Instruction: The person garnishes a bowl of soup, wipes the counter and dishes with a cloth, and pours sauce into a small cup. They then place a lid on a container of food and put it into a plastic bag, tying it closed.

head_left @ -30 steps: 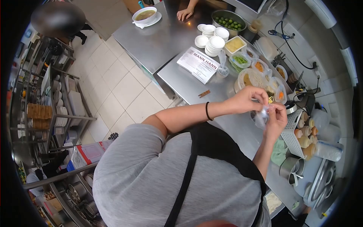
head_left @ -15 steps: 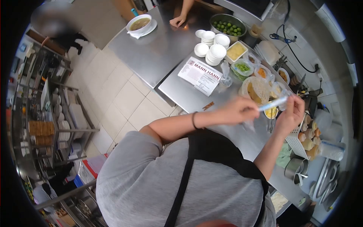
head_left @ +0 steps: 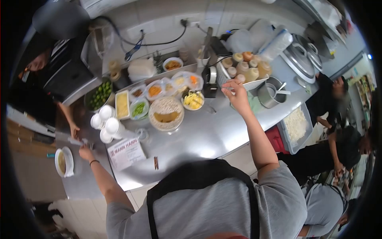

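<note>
My left hand [head_left: 85, 152] reaches out over the counter at the left, its fingers closed on a thin whitish strip [head_left: 75, 141], too small and blurred to name. Another person's hand [head_left: 74, 130] hangs right by it. A printed sheet headed MANN HANN [head_left: 126, 153] and stacked white cups [head_left: 112, 126] lie just right of my left hand. My right hand [head_left: 235, 95] is raised in front of the white basket of sauce bottles [head_left: 243, 68], fingers bent and a gap showing between thumb and fingertips, nothing visible in them.
A soup bowl on a plate [head_left: 61, 162] stands at the far left. Behind the cups are a pot of limes [head_left: 101, 95], a round tub [head_left: 166, 114] and a bowl of yellow pieces [head_left: 193, 101]. A metal pot [head_left: 273, 93] and a grey bin of white food [head_left: 296, 127] are right; people work there.
The view has swung to the right. My hands, earlier together at a pale blue-white strip, are now far apart: left stretched toward the other person's hand, right raised by the basket.
</note>
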Available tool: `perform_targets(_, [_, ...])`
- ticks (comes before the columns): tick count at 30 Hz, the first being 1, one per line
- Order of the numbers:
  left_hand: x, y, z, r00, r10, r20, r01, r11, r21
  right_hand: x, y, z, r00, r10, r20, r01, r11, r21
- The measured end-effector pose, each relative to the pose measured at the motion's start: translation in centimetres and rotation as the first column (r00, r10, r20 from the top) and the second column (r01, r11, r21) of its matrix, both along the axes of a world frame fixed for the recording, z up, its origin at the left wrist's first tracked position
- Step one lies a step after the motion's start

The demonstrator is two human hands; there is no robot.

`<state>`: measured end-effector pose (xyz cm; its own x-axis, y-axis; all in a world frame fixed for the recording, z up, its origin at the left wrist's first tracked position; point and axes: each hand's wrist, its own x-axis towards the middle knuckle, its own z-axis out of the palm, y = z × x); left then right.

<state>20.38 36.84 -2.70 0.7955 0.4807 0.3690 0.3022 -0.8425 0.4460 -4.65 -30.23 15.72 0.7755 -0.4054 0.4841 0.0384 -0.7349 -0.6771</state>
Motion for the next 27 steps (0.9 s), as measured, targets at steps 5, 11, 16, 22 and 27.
perform_targets(5, [0.6,-0.5,0.4,0.986,0.158,-0.061,-0.166,0.973,-0.162,3.4,-10.7,2.4,0.99,-0.137,0.035,0.141,0.974,-0.175])
perform_targets(11, [-4.2,1.6,3.5,0.956,0.285,0.064,-0.268,0.943,-0.195,11.5,-26.8,9.5,0.686,-0.717,0.12,0.378,0.211,-0.901])
perform_targets(16, [-11.3,2.6,8.1,0.944,0.33,0.008,-0.283,0.822,-0.495,14.2,-34.1,11.4,0.431,-0.901,-0.053,0.161,0.134,-0.978])
perform_targets(22, [-16.9,-0.3,13.5,0.869,0.349,0.352,0.019,0.686,-0.728,15.7,-38.7,14.9,0.481,-0.873,-0.078,0.514,0.353,-0.782])
perform_targets(27, [-17.8,-6.6,17.0,0.87,0.264,0.416,0.143,0.673,-0.726,14.0,-36.5,16.0,0.381,-0.861,-0.338,0.082,0.396,-0.915])
